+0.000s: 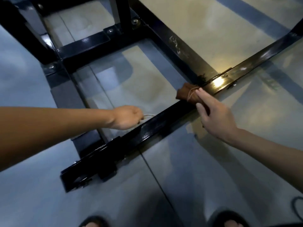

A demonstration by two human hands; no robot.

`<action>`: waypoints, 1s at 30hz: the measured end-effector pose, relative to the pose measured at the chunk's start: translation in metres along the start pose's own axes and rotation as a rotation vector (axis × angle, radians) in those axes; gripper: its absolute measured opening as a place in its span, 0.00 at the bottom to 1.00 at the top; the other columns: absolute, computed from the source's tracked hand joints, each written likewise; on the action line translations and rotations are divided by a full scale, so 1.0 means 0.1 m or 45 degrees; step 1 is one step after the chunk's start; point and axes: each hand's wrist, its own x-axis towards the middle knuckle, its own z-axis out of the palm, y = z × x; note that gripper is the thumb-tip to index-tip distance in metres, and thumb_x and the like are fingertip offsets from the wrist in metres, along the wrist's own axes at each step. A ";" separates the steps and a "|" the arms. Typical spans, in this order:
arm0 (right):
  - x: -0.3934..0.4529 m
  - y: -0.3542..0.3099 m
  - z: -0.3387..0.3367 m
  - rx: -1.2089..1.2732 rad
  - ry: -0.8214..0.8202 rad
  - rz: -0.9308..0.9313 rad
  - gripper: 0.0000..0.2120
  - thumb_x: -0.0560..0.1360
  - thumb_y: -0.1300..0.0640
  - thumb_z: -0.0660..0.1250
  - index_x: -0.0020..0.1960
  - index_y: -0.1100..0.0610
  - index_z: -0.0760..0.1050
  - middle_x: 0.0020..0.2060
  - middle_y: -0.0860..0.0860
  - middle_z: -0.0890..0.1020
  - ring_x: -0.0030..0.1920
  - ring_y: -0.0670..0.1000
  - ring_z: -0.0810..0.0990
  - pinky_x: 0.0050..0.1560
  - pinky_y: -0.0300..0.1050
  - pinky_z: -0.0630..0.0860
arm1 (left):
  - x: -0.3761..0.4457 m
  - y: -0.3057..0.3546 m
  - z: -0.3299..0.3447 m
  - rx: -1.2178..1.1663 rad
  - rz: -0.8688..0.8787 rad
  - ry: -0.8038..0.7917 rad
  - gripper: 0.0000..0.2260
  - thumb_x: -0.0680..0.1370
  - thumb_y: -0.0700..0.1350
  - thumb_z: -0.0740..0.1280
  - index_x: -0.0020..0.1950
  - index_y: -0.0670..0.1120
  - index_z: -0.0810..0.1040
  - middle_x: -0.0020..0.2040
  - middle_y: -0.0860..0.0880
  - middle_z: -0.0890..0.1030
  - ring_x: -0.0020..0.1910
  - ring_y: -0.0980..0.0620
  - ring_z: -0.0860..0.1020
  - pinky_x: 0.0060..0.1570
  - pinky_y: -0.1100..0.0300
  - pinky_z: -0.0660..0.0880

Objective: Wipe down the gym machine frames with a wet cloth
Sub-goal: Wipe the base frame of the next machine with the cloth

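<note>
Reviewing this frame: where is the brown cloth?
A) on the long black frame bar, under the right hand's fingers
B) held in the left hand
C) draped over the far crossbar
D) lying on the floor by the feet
A: the brown cloth sits on the black frame bar, with the right hand pinching its near end.
</note>
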 end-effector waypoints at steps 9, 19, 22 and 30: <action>-0.68 -1.60 0.85 0.115 -0.217 -0.417 0.25 0.81 0.44 0.58 0.77 0.45 0.70 0.78 0.41 0.68 0.50 0.60 0.87 0.41 0.58 0.84 | -0.38 -0.81 0.03 0.698 -0.073 -0.203 0.17 0.84 0.49 0.58 0.73 0.48 0.69 0.67 0.41 0.79 0.64 0.40 0.78 0.59 0.53 0.75; -0.48 -1.13 0.57 0.034 -0.182 -0.510 0.24 0.81 0.47 0.61 0.77 0.43 0.70 0.78 0.40 0.69 0.59 0.49 0.85 0.44 0.51 0.84 | -0.43 -0.88 -0.01 0.894 0.016 -0.201 0.15 0.86 0.50 0.53 0.67 0.49 0.74 0.61 0.43 0.81 0.57 0.41 0.79 0.54 0.52 0.75; -0.27 -0.52 0.26 -0.023 -0.066 -0.298 0.23 0.84 0.48 0.59 0.78 0.46 0.69 0.77 0.42 0.70 0.68 0.49 0.79 0.55 0.52 0.83 | -0.41 -0.83 0.00 0.808 -0.048 -0.167 0.17 0.85 0.49 0.54 0.71 0.49 0.73 0.65 0.43 0.79 0.61 0.40 0.78 0.54 0.52 0.73; -0.27 -0.75 0.32 0.087 -0.024 0.096 0.24 0.83 0.43 0.59 0.77 0.48 0.71 0.77 0.44 0.70 0.73 0.44 0.73 0.70 0.44 0.73 | 0.11 -0.16 -0.04 -0.025 -0.094 0.191 0.16 0.80 0.44 0.59 0.66 0.49 0.79 0.67 0.44 0.80 0.66 0.41 0.77 0.64 0.54 0.73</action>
